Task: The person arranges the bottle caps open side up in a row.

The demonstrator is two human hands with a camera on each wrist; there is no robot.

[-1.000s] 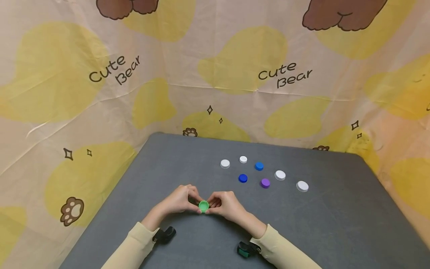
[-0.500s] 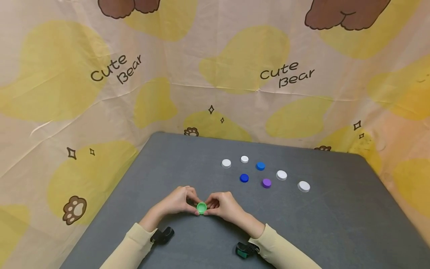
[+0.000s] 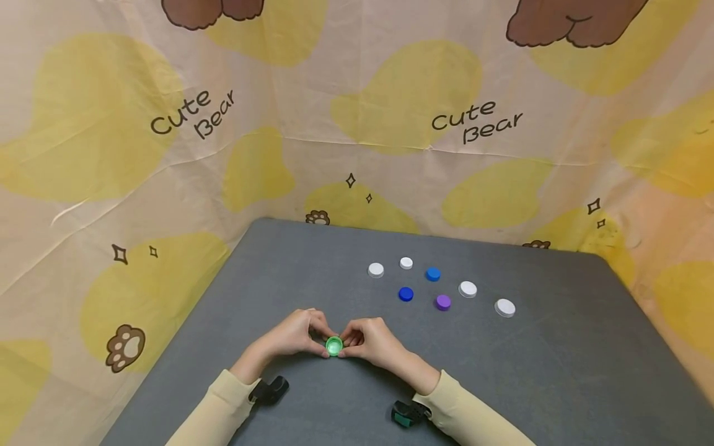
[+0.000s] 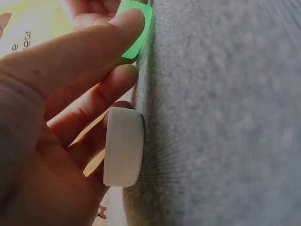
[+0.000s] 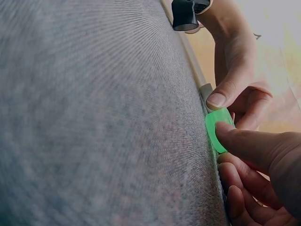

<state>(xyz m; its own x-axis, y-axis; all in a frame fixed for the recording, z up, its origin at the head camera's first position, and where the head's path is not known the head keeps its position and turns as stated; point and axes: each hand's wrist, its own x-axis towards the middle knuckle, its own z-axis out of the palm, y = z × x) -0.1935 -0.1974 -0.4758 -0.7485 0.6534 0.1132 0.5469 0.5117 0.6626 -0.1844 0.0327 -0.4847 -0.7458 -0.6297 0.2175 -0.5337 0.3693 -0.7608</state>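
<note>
Green plastic cap point(image 3: 334, 346), hollow side facing up: found between my two hands, low over the near middle part of the grey surface point(image 3: 301, 266). Whether its base rests on that surface or is slightly raised, I cannot tell.

Left hand point(image 3: 295, 334): thumb and forefinger pinch the cap from its left side, the thumb on the near edge and the forefinger on the far edge. The other fingers point(image 4: 110, 87) are bent beneath the palm. A white cap point(image 4: 124, 147) sits in the hollow of this hand, beside the outer fingers and close to the surface; contact with the skin cannot be confirmed.

Right hand point(image 3: 375, 342): thumb and forefinger pinch the cap from its right side, the thumb laid on its outer wall. The remaining fingers are curled close to the surface.

Seven further caps lie apart from one another, beyond my hands and to the right. The small white cap point(image 3: 406, 263) is farthest back, with a broader white cap point(image 3: 376, 270) to its left and a light blue cap point(image 3: 432, 274) to its right. Nearer are the dark blue cap point(image 3: 406, 294) and the purple cap point(image 3: 443, 302). Two more broad ones complete the right side: a middle white cap point(image 3: 468, 289) and the rightmost white cap point(image 3: 505, 308).

Black devices point(image 3: 269, 391) are worn at both wrists, by the cuffs of pale yellow sleeves point(image 3: 209, 409). Printed cloth point(image 3: 385, 99) hangs behind the surface.
</note>
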